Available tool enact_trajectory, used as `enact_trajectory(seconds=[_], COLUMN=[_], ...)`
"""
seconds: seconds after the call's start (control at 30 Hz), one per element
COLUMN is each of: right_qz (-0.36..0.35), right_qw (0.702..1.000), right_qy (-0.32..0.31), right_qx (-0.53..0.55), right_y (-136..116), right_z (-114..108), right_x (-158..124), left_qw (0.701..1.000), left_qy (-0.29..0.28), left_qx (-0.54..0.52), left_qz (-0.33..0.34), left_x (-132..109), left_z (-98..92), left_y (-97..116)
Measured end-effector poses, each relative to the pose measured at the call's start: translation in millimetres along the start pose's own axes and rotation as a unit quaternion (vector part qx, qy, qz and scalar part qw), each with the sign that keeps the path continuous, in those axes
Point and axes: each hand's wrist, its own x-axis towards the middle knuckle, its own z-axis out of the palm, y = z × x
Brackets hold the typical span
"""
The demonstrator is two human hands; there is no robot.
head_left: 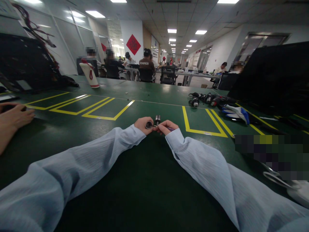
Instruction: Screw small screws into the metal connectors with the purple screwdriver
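Note:
My left hand [144, 126] is closed around a small round metal housing [148, 125], its dark open end facing me. Close beside it, the fingers of my right hand [167, 127] pinch a thin screwdriver-like tool [171, 129] with a purplish handle. Its slim metal tip points left toward the housing; whether they touch is too small to tell. Just beyond my fingertips, between the two hands, is a shiny metal cylinder on a thin shaft [157, 118], like a motor rotor. My fingers partly hide its lower end, so I cannot tell what supports it.
Yellow tape outlines [205, 131] mark the green table [135, 180]. Several dark metal motor parts [195, 102] and a blue-white glove [235, 113] lie at right. A white cup [89, 74] stands back left. Another person's hand [16, 116] reaches in at the left edge. A white cable [275, 178] lies right.

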Motion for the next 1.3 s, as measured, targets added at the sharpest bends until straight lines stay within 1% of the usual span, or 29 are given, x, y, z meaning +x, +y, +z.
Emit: enact_trajectory(seconds=[0.1, 0.17, 0.23, 0.27, 0.33, 0.37, 0.47, 0.53, 0.6, 0.7, 0.77, 0.83, 0.9, 0.97, 1.03, 1.1, 1.13, 1.2, 1.3], right_qz=[-0.014, -0.037, -0.064, -0.083, -0.136, -0.169, -0.255, -0.287, -0.323, -0.397, -0.426, -0.42, -0.383, -0.359, -0.372, -0.4, -0.408, -0.41, -0.399], right_qw=[1.0, 0.999, 0.996, 0.991, 0.972, 0.958, 0.917, 0.889, 0.862, 0.834, 0.828, 0.835, 0.853, 0.862, 0.854, 0.834, 0.824, 0.811, 0.804], right_qy=[0.003, 0.018, 0.044, 0.057, 0.066, 0.058, -0.008, -0.061, -0.087, -0.07, -0.054, -0.044, -0.034, -0.021, -0.018, -0.042, -0.059, -0.085, -0.09], right_qx=[0.003, -0.001, -0.043, -0.084, -0.182, -0.225, -0.307, -0.351, -0.382, -0.377, -0.361, -0.353, -0.354, -0.356, -0.362, -0.378, -0.389, -0.409, -0.432], right_y=[-6, -10, -12, -13, -13, -13, -12, -12, -12, -16, -19, -21, -22, -20, -16, -12, -11, -9, -12], right_z=[-5, -9, -11, -12, -10, -9, -2, 2, 5, 6, 5, 3, 2, 2, 2, 2, 1, 0, -2], right_x=[-2, -3, -4, -4, -4, -4, -5, -6, -8, -11, -13, -15, -16, -15, -12, -9, -7, -5, -4], left_qw=[1.0, 0.999, 0.998, 0.997, 0.994, 0.992, 0.987, 0.979, 0.969, 0.959, 0.954, 0.945, 0.934, 0.928, 0.933, 0.938, 0.939, 0.937, 0.938], left_qy=[0.014, 0.009, 0.004, 0.007, 0.022, 0.028, 0.024, 0.017, 0.014, 0.019, 0.022, 0.012, -0.005, -0.004, 0.023, 0.039, 0.034, 0.006, -0.011], left_qx=[-0.018, -0.03, -0.047, -0.059, -0.087, -0.103, -0.156, -0.202, -0.245, -0.28, -0.296, -0.322, -0.347, -0.358, -0.347, -0.334, -0.332, -0.338, -0.338], left_qz=[-0.006, -0.018, -0.042, -0.053, -0.064, -0.063, -0.035, -0.016, -0.021, -0.044, -0.049, -0.06, -0.086, -0.101, -0.09, -0.08, -0.082, -0.092, -0.072], left_x=[0, 2, 3, 3, 2, 1, -4, -8, -11, -14, -16, -17, -17, -16, -15, -16, -17, -19, -22], left_z=[-1.7, -3.4, -5.1, -5.9, -7.1, -7.3, -6.2, -3.9, -1.5, 0.4, 0.4, 0.4, 1.0, 2.2, 3.2, 3.3, 3.0, 2.2, 2.3], left_y=[0, 0, 0, 1, 4, 6, 14, 20, 24, 30, 33, 35, 37, 37, 37, 38, 39, 41, 43])
